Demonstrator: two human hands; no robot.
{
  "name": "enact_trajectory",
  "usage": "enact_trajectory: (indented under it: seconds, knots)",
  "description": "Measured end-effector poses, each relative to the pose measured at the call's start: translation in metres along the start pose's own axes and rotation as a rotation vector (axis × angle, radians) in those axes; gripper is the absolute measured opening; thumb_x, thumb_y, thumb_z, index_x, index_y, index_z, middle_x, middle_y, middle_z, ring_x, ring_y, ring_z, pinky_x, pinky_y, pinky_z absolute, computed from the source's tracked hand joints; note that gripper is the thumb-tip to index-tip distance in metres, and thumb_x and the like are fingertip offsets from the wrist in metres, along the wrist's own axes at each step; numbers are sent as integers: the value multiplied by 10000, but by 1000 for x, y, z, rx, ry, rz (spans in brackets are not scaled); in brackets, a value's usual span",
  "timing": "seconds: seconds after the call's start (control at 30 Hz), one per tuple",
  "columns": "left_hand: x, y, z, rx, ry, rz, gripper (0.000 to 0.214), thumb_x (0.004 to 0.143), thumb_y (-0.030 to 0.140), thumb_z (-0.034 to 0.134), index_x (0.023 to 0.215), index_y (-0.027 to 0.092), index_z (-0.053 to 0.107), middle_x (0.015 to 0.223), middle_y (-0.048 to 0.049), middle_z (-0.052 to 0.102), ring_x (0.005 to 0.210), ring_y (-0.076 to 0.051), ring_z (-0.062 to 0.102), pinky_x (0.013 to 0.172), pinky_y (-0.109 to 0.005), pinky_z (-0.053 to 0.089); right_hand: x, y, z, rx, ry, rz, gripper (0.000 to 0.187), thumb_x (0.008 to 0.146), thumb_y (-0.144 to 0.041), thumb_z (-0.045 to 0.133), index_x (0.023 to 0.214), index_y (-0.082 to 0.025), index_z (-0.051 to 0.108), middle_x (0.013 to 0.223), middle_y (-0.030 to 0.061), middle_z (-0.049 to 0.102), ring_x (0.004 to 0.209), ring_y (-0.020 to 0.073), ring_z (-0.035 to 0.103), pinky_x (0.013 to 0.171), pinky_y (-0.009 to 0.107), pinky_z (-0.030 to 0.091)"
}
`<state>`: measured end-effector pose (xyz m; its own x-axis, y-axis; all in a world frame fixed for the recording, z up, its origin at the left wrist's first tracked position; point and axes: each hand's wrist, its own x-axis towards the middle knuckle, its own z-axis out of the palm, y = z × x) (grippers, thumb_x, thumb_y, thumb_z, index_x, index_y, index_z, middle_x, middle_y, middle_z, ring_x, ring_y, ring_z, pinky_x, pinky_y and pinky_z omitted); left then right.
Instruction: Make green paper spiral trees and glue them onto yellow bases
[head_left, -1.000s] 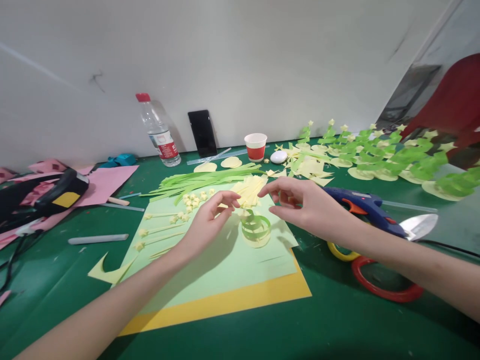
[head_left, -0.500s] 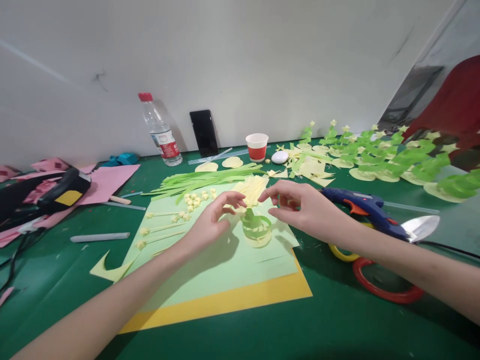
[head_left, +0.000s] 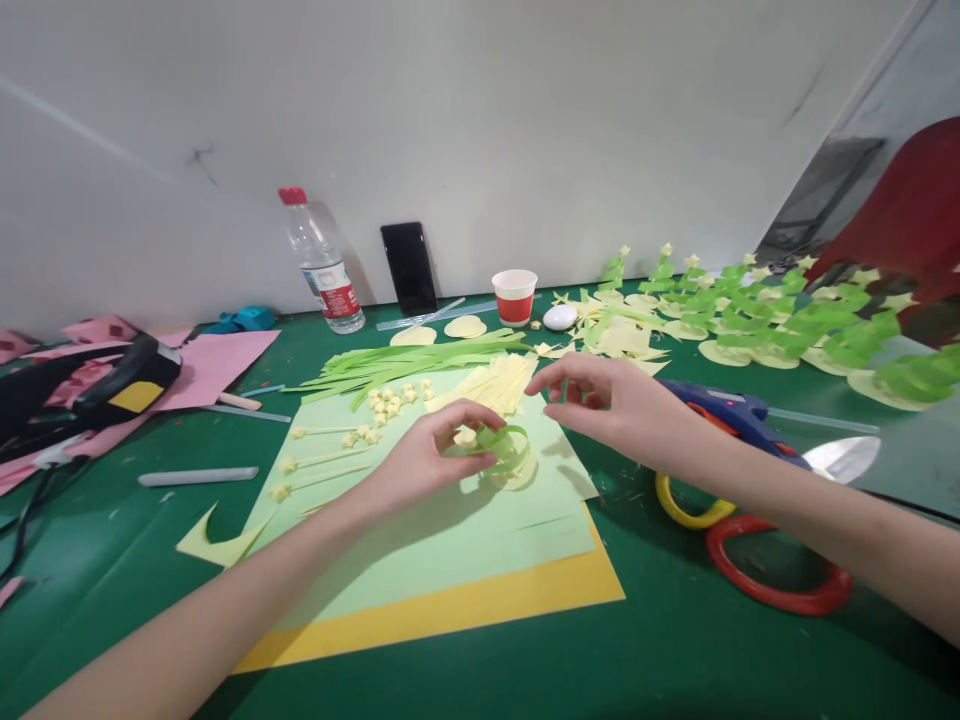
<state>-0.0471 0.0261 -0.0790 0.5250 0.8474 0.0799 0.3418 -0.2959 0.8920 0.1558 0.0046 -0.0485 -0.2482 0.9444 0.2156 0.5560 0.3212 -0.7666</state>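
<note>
My left hand (head_left: 439, 450) closes its thumb and fingers on a curled green paper strip (head_left: 514, 452), tipping it to the left. Its pale round paper base (head_left: 517, 474) is over the light green sheet (head_left: 420, 560), and a pale paper star (head_left: 465, 438) shows inside the curve of my fingers. To the right of it, my right hand (head_left: 592, 395) hovers with nothing in it, thumb and index finger apart. Below and behind that forearm lie a blue glue gun (head_left: 727, 410) and scissors with a red and yellow handle (head_left: 780, 600).
Small paper stars (head_left: 386, 402), pale strips (head_left: 491, 385) and green strips (head_left: 405, 358) lie around the sheet. Along the wall stand a bottle (head_left: 330, 280), a phone (head_left: 409, 268) and a paper cup (head_left: 514, 300). Several finished green spirals (head_left: 787, 320) crowd the right.
My left hand has come down onto the green curl and tilted it left, its star now between my fingers. My right hand has drawn slightly away to the right.
</note>
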Motion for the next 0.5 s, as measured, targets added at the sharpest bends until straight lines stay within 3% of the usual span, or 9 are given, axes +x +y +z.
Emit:
enact_trajectory:
  seconds: [0.17, 0.33, 0.5]
  knots:
    - [-1, 9, -1, -93, 123, 11, 73, 702, 231, 629, 735, 209, 567, 880, -14, 568, 858, -173, 550, 732, -285, 469, 3, -6, -18, 33, 59, 12, 200, 723, -272, 537, 860, -170, 641, 652, 3, 510, 580, 120, 463, 536, 273, 367]
    - [-9, 30, 1, -404, 305, 8, 116, 644, 153, 695, 647, 201, 589, 824, 4, 538, 828, -138, 529, 643, -191, 466, 0, -15, -32, 90, 143, -42, 233, 719, -359, 559, 858, -188, 632, 855, 47, 618, 689, 155, 540, 570, 292, 416]
    - [-18, 49, 5, -688, 444, -2, 110, 660, 135, 700, 676, 210, 621, 809, 47, 515, 663, -61, 542, 631, -150, 486, -9, -26, -31, -18, 179, -168, 154, 754, -348, 545, 684, -211, 548, 706, 23, 575, 608, 144, 513, 518, 282, 402]
